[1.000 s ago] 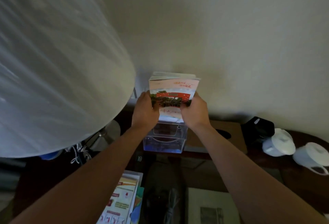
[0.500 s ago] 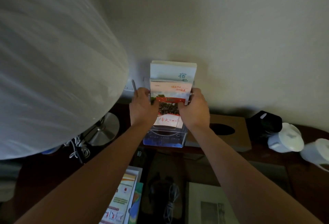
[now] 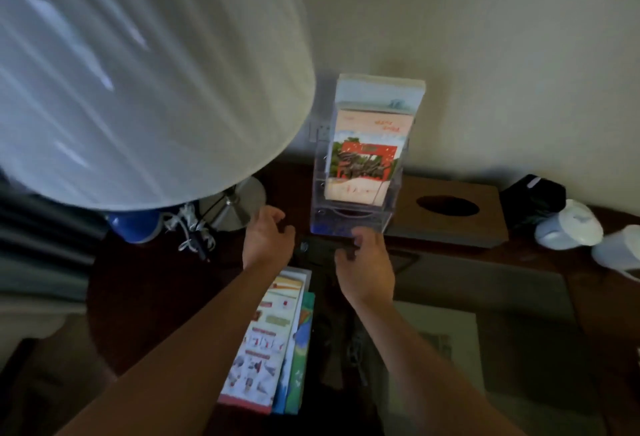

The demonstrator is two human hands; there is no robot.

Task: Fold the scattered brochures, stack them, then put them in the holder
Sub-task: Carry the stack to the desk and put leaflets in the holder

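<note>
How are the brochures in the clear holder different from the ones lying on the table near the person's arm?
The brochures in the holder stand upright against the wall, while the brochures on the table lie flat. The standing ones sit inside the clear holder; the flat ones are loose, partly under the left forearm. The front standing one shows a red and green picture; the top flat one shows small drawings on white. Both are tall, narrow printed sheets, and neither hand touches them.

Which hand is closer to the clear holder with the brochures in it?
The right hand. Its fingertips sit just below the clear holder, at its front base. The left hand is off to the holder's lower left, with a gap between them.
</note>
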